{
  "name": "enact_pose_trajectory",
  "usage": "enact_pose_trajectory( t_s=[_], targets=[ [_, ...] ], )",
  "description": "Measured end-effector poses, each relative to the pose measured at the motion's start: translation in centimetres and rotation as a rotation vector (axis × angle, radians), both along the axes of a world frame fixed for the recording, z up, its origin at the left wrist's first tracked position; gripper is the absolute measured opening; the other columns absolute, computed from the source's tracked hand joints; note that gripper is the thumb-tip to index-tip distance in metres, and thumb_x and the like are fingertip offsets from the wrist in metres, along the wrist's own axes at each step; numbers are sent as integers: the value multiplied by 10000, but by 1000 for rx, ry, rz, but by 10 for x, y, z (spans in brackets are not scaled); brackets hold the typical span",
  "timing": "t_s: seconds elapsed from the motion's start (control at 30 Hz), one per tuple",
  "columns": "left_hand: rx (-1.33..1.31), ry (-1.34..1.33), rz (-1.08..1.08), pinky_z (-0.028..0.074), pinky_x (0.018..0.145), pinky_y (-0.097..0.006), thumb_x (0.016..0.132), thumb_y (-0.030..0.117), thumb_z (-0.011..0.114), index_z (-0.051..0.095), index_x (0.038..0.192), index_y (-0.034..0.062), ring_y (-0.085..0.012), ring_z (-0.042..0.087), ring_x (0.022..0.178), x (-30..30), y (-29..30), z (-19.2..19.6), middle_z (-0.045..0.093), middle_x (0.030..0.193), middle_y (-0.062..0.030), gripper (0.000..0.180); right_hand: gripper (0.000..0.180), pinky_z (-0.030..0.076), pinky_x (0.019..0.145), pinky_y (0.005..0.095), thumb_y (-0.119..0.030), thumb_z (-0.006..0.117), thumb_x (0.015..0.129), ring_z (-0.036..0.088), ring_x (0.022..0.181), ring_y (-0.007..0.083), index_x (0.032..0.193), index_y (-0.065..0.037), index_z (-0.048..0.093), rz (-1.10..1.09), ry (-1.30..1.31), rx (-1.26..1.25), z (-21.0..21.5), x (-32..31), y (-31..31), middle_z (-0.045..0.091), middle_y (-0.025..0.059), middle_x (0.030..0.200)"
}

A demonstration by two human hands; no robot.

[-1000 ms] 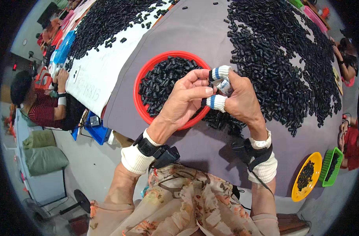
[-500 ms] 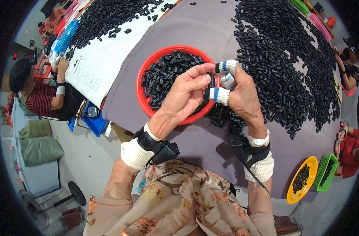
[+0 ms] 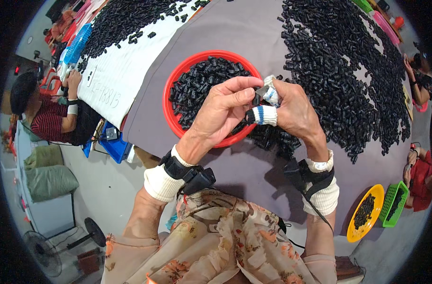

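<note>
My two hands meet above the near rim of a round red basin; between them is a small black plastic piece, dark, matte and short, like the many loose ones around it; its exact shape is too small to tell. It sits just over the basin's right edge, above the grey table. Its long axis seems to run roughly up and down in the view, leaning slightly right, the upper end pointing away from me; I cannot tell which end is which.

My left hand reaches in from the lower left; its thumb and forefinger are pressed together, pinching the piece from the left; the other fingers curl under. My right hand comes from the lower right; its fingertips wear white fabric sleeves with blue bands and close on the same piece from the right.

The basin holds a heap of black pieces; a far larger spread of them covers the table to the right.
</note>
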State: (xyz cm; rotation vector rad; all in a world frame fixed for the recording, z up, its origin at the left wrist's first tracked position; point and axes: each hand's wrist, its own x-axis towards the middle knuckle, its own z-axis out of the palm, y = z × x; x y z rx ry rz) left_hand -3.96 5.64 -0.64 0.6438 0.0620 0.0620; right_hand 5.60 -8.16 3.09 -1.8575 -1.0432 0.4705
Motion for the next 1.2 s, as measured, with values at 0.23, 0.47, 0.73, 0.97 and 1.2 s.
enact_pose_trajectory(
  t_s=[0.23,0.47,0.73,0.97,1.2],
  targets=[
    [5,8,-4,490,797,-286,857,40,532,557,1057,-26,-152,585,868,1,-2,1,601,973,-92,213,364,419,509,331,-275,729,647,521,489,238,715,20,527,16,-18,36,-6,1,-2,542,137,578],
    [49,37,-3,486,797,-282,854,36,533,562,1049,-30,-148,584,860,1,-2,0,601,966,-93,207,344,417,516,330,-271,709,681,511,500,215,748,22,543,35,-6,24,-13,2,-3,534,131,584],
    [425,171,167,507,722,-283,835,73,578,584,1044,9,-127,591,816,2,30,-10,609,917,-55,219,247,390,526,245,-211,722,710,455,569,71,753,-14,579,-90,125,74,-17,9,-20,518,-10,603],
    [968,250,353,431,676,-199,797,68,624,627,999,19,-60,533,747,-8,45,-14,606,840,-1,208,85,383,573,235,-93,623,765,453,624,52,800,-20,598,-283,211,63,-29,21,-67,562,-25,673],
    [1640,-124,-61,455,640,-300,740,69,636,630,874,24,-205,570,717,-10,-20,-24,592,764,-83,141,93,368,566,238,-104,602,770,438,621,59,813,-22,592,-353,251,-91,-51,16,-96,541,-36,670]
  ],
)
